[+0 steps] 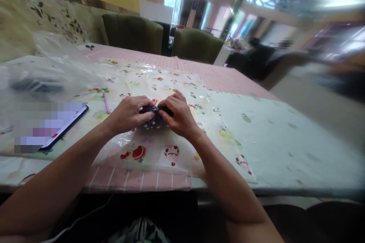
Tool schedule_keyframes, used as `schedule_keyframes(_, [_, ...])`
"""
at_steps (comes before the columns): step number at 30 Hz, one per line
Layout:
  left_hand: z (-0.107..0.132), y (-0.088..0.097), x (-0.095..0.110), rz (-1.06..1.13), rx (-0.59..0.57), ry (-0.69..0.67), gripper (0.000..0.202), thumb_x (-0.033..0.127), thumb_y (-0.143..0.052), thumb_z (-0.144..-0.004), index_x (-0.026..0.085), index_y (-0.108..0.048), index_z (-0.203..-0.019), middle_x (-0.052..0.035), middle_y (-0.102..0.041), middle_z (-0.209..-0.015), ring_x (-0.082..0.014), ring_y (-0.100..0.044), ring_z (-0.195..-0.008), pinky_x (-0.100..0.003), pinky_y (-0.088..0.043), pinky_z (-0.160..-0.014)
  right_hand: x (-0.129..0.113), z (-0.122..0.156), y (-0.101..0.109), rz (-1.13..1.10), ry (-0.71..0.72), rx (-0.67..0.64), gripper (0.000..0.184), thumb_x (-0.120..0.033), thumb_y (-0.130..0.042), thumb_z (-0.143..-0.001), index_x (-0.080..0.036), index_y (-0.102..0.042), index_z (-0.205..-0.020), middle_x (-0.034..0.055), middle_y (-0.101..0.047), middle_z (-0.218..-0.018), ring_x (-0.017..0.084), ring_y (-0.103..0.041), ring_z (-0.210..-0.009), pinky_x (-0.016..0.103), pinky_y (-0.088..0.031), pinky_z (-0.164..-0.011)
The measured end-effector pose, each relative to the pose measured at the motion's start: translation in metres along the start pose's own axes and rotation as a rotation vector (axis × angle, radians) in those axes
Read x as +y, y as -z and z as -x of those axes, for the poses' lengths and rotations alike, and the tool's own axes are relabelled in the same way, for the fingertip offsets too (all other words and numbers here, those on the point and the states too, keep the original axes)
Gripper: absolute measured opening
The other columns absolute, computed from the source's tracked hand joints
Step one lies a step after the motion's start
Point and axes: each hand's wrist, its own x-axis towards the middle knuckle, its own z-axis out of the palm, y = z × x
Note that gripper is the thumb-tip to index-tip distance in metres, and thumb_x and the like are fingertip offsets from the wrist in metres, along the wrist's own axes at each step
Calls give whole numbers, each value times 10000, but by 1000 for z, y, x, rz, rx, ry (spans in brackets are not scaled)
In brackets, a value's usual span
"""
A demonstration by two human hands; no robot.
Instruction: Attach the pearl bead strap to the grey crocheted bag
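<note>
Printed plastic sheeting (pixel 155 161) covers the near middle of the table, and on it, centred before the person, sits a small dark piece with pale beads (pixel 155 120). Left hand (pixel 129 112) and right hand (pixel 179 114) both grip it, thumbs almost meeting, probably to steady it from both sides; fingers hide much of it. Left of them lie a pink stick (pixel 106 103) and a phone (pixel 71 126), seemingly kept within reach yet clear of the fingers. Farther left spreads a clear bag (pixel 74 62); green chairs (pixel 134 34) stand at the far end.
</note>
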Motion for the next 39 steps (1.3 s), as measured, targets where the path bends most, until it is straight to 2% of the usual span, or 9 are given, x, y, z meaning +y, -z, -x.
schedule_keyframes(8, [1, 1, -5, 67, -48, -10, 264, 335, -526, -880, 150, -691, -970, -49, -682, -905, -165, -599, -829, -277, -409, -746, 4, -1, 3, -22, 5, -25, 81, -229, -562, -892, -222, -600, -964, 3, -660, -891, 188, -554, -944, 429, -243, -1108])
schedule_keyframes(11, [1, 1, -7, 109, -78, 5, 274, 349, -520, -883, 145, -691, -947, -33, -668, -856, -152, -585, -785, -267, -395, -713, 5, -1, 4, -39, 5, -49, 82, -263, -568, -897, -220, -598, -960, 7, -656, -885, 194, -553, -943, 440, -239, -1108])
schedule_keyframes(14, [1, 2, -8, 143, -98, 44, 290, 370, -518, -874, 137, -687, -909, -25, -658, -818, -148, -575, -759, -265, -392, -696, 6, -1, 4, -42, 34, -82, 110, -308, -591, -886, -227, -599, -959, 7, -645, -897, 200, -546, -947, 457, -220, -1122])
schedule_keyframes(22, [0, 5, -6, 217, -160, 186, 294, 374, -583, -791, 151, -695, -946, -27, -687, -855, -164, -603, -795, -269, -428, -711, 4, 1, 0, 6, 45, -39, 78, -303, -570, -907, -239, -610, -927, 2, -633, -882, 188, -549, -943, 453, -170, -1170])
schedule_keyframes(29, [-1, 5, -8, 158, -138, 166, 270, 385, -561, -799, 156, -688, -867, -19, -651, -790, -158, -579, -759, -280, -413, -693, 4, 2, -2, 39, 47, -12, 90, -296, -561, -916, -225, -612, -935, 8, -636, -884, 185, -548, -935, 433, -182, -1170])
schedule_keyframes(39, [0, 1, -12, 129, -90, 109, 260, 352, -548, -812, 142, -694, -855, -19, -639, -759, -146, -563, -725, -275, -399, -679, 2, 1, -1, 12, 26, -10, 75, -283, -572, -905, -224, -615, -921, 5, -635, -865, 189, -547, -931, 433, -190, -1155])
